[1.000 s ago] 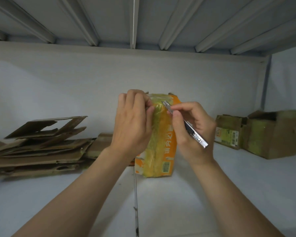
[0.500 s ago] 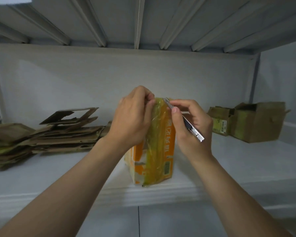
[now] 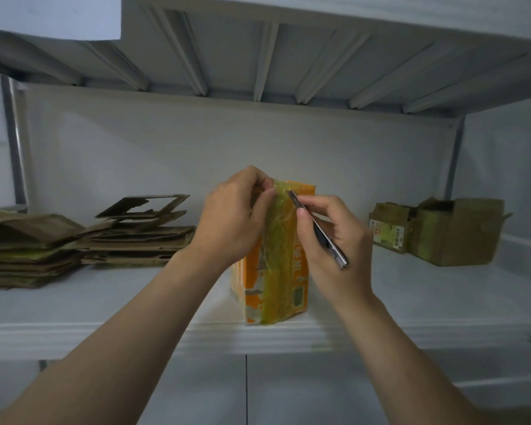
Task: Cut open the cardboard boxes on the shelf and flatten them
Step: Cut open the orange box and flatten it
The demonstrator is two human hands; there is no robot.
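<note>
Orange box: stood upright at the front edge of the shelf, yellowish tape run down its near face.
Left hand: fingers curled, the box top is pinched.
Right hand: closed around a utility knife, its tip laid on the tape top.
Risk: the blade could be slipped into the left fingertips, held just beside it; the tall box could be tipped.
Around: flattened cardboard at left, 2 brown boxes at right.

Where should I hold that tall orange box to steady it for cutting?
Probably the top left edge, from the left, as the left hand does. The orange box stands tall and narrow, and the knife in the right hand meets its taped top from the right.
</note>
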